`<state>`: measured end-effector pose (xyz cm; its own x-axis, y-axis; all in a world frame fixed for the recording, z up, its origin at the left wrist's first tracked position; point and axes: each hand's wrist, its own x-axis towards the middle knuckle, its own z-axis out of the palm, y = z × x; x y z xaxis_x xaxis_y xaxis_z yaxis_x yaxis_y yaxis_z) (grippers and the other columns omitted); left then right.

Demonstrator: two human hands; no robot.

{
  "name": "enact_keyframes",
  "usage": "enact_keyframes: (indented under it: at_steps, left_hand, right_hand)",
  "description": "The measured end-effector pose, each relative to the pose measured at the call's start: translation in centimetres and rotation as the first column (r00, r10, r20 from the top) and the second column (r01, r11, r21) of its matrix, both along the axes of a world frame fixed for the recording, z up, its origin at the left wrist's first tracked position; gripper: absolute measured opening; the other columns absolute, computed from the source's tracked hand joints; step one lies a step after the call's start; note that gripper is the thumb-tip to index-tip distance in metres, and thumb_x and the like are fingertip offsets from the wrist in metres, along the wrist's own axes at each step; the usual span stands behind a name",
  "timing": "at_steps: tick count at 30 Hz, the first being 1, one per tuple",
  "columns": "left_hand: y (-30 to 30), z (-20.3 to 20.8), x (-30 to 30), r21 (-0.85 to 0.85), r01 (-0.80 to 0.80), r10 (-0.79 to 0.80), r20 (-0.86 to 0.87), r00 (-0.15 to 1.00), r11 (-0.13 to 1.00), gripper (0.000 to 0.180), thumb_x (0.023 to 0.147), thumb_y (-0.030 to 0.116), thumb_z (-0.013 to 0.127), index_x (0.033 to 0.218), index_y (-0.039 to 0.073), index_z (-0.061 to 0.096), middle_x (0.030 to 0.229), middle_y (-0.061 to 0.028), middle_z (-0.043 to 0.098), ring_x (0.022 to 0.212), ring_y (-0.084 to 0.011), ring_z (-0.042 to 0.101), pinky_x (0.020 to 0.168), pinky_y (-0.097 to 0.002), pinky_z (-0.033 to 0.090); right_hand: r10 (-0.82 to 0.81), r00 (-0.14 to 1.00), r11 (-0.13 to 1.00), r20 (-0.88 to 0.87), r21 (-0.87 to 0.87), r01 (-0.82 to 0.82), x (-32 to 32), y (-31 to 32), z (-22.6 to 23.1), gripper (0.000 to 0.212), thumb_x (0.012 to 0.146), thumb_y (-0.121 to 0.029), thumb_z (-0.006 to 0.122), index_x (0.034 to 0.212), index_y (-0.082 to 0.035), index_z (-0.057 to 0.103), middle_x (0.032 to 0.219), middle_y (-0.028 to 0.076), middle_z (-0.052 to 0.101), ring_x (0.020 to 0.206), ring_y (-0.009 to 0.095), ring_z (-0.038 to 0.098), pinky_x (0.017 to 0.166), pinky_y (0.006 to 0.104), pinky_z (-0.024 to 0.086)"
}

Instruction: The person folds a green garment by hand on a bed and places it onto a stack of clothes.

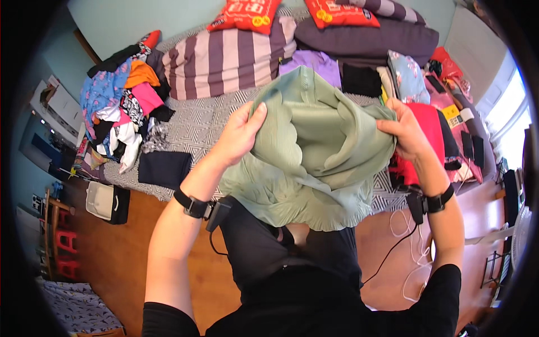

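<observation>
A light green garment with a wavy edge and a ruffled lower hem hangs spread between my two hands, above my lap and the sofa's front edge. My left hand pinches its left side, thumb on top. On the other side, my right hand grips the right edge between thumb and fingers. The garment's opening faces up toward me, showing its inside. Whether it is a skirt or a top I cannot tell. Folds hide most of my fingertips. Each wrist wears a black strap with a small device and a cable.
A heap of mixed clothes lies on the left of the patterned sofa cover, near a folded dark cloth. Purple and black folded clothes lie behind the garment. White cables trail on the floor at right.
</observation>
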<state>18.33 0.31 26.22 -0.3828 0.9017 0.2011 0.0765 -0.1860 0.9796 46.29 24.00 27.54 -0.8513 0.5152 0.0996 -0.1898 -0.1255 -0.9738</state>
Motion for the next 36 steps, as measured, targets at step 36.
enact_keyframes:
  at_steps: [36]
  left_hand:
    - [3.2,10.1,-5.0,0.178,-0.298,0.308,-0.031,0.951,0.938,0.034,0.095,0.032,0.067,0.104,-0.001,0.067,0.093,-0.0049,0.07,0.084,-0.0107,0.065,0.075,-0.0291,0.053]
  right_hand:
    - [-0.228,0.974,0.678,0.004,0.718,0.156,-7.2,3.0,13.4,0.021,0.087,-0.01,0.065,0.107,-0.002,0.062,0.094,0.002,0.065,0.086,0.009,0.06,0.079,0.0258,0.049]
